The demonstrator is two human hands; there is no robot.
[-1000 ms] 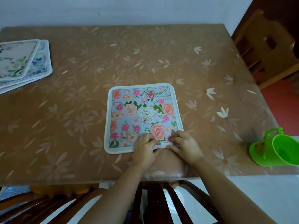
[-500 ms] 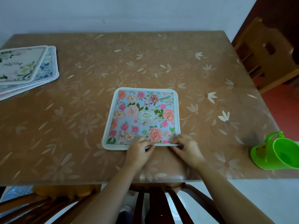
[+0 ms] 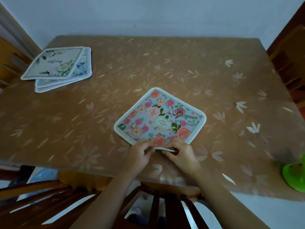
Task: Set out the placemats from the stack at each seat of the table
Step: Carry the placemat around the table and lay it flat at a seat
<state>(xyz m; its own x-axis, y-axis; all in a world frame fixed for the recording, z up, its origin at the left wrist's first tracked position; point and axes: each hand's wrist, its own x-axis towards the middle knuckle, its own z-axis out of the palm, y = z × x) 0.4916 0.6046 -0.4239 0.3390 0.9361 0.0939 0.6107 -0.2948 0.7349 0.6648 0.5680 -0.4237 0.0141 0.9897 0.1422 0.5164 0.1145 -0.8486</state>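
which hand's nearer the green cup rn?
Right. The right hand pinches the floral placemat's near edge, with the green cup off to its right; the left hand pinches the same edge beside it, farther away.

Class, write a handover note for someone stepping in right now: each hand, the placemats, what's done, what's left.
Left hand and right hand both pinch the near edge of the flowered placemat, lifted off the table.
That mat lies askew at the near seat.
The stack sits far left.
Done: none squared yet.
Left: straighten this one, then lay the rest.
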